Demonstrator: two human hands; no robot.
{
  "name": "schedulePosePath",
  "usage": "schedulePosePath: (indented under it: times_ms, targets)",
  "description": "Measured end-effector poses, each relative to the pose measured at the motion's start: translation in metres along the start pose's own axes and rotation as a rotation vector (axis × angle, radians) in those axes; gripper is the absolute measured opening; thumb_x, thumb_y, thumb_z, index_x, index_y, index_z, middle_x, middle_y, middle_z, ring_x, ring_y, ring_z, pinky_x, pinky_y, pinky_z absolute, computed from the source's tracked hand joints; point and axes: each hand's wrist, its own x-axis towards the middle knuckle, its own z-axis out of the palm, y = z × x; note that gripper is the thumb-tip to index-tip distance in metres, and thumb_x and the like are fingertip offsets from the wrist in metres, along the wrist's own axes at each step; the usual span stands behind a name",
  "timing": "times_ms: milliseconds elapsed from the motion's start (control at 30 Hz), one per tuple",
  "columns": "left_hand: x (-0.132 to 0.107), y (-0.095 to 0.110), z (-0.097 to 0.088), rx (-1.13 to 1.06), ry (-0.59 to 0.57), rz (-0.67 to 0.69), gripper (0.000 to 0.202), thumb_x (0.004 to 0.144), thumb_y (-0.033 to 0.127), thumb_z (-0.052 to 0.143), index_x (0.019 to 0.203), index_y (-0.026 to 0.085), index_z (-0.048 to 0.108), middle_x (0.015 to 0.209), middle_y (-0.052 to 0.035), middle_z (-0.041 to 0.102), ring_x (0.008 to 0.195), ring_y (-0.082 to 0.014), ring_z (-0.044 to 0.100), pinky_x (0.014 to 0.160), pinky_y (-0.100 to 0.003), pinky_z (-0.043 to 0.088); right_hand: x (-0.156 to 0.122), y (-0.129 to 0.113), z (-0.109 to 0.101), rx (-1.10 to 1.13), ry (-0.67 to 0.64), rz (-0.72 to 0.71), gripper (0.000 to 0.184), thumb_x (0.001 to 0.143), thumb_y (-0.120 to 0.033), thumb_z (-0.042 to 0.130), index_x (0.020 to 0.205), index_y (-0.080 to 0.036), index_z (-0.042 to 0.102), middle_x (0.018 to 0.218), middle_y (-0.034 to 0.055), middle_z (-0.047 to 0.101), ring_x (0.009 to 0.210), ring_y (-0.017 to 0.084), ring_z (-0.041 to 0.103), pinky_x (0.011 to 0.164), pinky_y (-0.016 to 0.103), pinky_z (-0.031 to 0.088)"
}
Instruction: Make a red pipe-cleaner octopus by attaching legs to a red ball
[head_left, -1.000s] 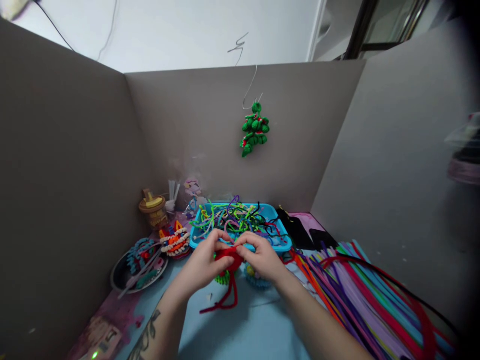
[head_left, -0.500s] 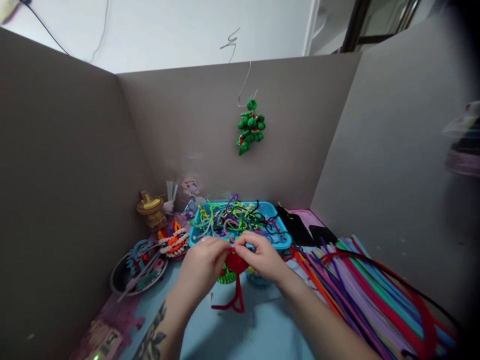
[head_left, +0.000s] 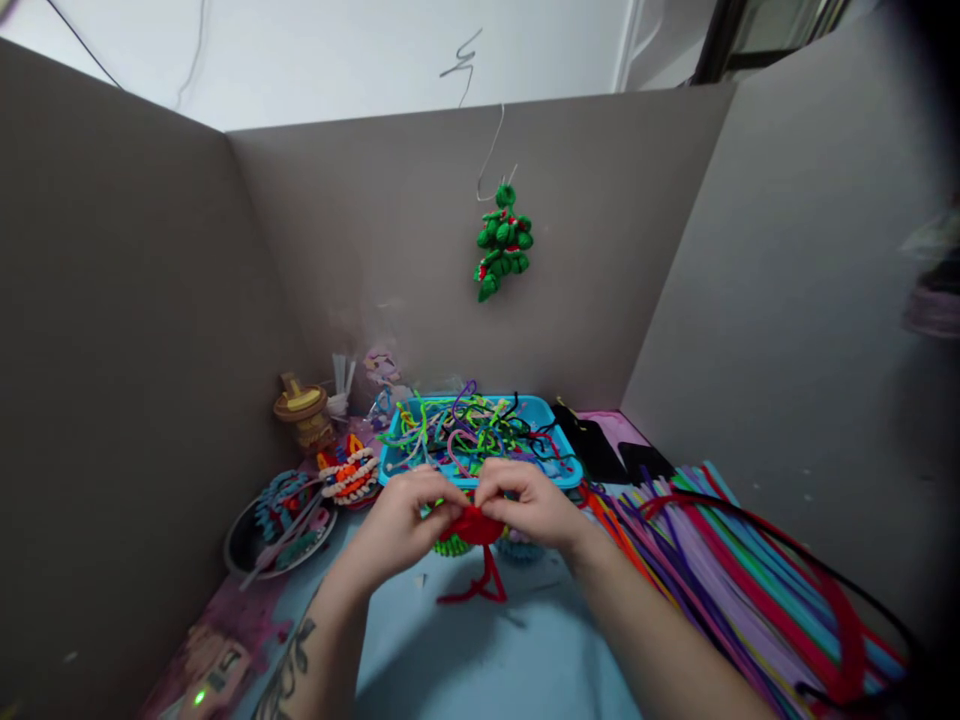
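Observation:
Between my two hands is a red pipe-cleaner piece (head_left: 481, 527), rounded at the top with bent red stems dangling below it. My left hand (head_left: 409, 520) pinches its upper left edge, fingers curled. On the right side, my right hand (head_left: 529, 503) pinches the upper edge with thumb and forefinger. The hands are close together above the blue mat (head_left: 420, 650). Just behind the red piece, partly covered, are a green fuzzy coil (head_left: 451, 546) and a blue-grey one (head_left: 519, 549).
A blue tray (head_left: 576, 475) of tangled pipe-cleaner pieces stands behind my hands. Many long pipe cleaners (head_left: 735, 580) lie at right. At left are a metal bowl (head_left: 238, 558), an orange-and-cream coiled piece (head_left: 351, 474) and a brown cup (head_left: 311, 420). A green ornament (head_left: 504, 245) hangs from wire.
My hands have drawn slightly apart at the red piece, which now looks wider and flatter. Its stems have swung a little to the right. The view has tilted slightly.

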Motion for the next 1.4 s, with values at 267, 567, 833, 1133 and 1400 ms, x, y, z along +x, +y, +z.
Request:
schedulePosePath:
  times_ms: [267, 567, 833, 1133, 1400]
  targets:
    - [0.002, -0.001, 0.005, 0.041, 0.205, 0.207, 0.016, 0.085, 0.01, 0.05, 0.084, 0.019, 0.063, 0.086, -0.0055, 0.066, 0.084, -0.0162, 0.058, 0.077, -0.029, 0.045, -0.001, 0.006, 0.009, 0.517, 0.109, 0.357, 0.025, 0.071, -0.038, 0.07, 0.067, -0.015, 0.06, 0.059, -0.004, 0.05, 0.05, 0.008, 0.039, 0.05, 0.02, 0.029]
    - [0.0, -0.005, 0.008, 0.249, 0.308, 0.362, 0.025, 0.083, 0.012, 0.056, 0.105, 0.021, 0.064, 0.096, -0.0076, 0.072, 0.089, -0.0185, 0.062, 0.084, -0.036, 0.048, 0.004, -0.004, 0.01, 0.624, 0.254, 0.428, 0.029, 0.062, -0.039, 0.075, 0.063, -0.015, 0.059, 0.057, -0.0037, 0.052, 0.051, 0.008, 0.04, 0.051, 0.021, 0.03]
    - [0.0, 0.002, 0.003, 0.16, 0.237, 0.249, 0.017, 0.085, 0.017, 0.055, 0.094, 0.02, 0.069, 0.086, -0.0063, 0.073, 0.079, -0.0166, 0.066, 0.075, -0.029, 0.051, 0.002, -0.009, 0.004, 0.351, 0.187, 0.306, 0.025, 0.072, -0.039, 0.068, 0.066, -0.015, 0.062, 0.063, -0.0019, 0.053, 0.057, 0.01, 0.045, 0.055, 0.023, 0.036]
    - [0.001, 0.004, 0.003, -0.31, 0.091, -0.089, 0.008, 0.079, 0.022, 0.062, 0.08, 0.017, 0.068, 0.077, -0.0037, 0.069, 0.074, -0.0148, 0.062, 0.07, -0.025, 0.048, -0.001, -0.012, -0.004, 0.057, 0.02, -0.03, 0.017, 0.084, -0.028, 0.061, 0.07, -0.019, 0.065, 0.074, 0.0019, 0.058, 0.076, 0.015, 0.054, 0.073, 0.03, 0.043]
    - [0.001, -0.002, 0.013, -0.816, -0.065, -0.304, 0.025, 0.069, 0.034, 0.073, 0.079, 0.015, 0.06, 0.058, 0.0027, 0.057, 0.048, -0.0078, 0.048, 0.048, -0.02, 0.038, -0.003, -0.013, -0.004, 0.103, 0.013, -0.056, 0.021, 0.084, -0.036, 0.062, 0.07, -0.02, 0.067, 0.078, 0.0019, 0.053, 0.075, 0.015, 0.053, 0.071, 0.03, 0.044]
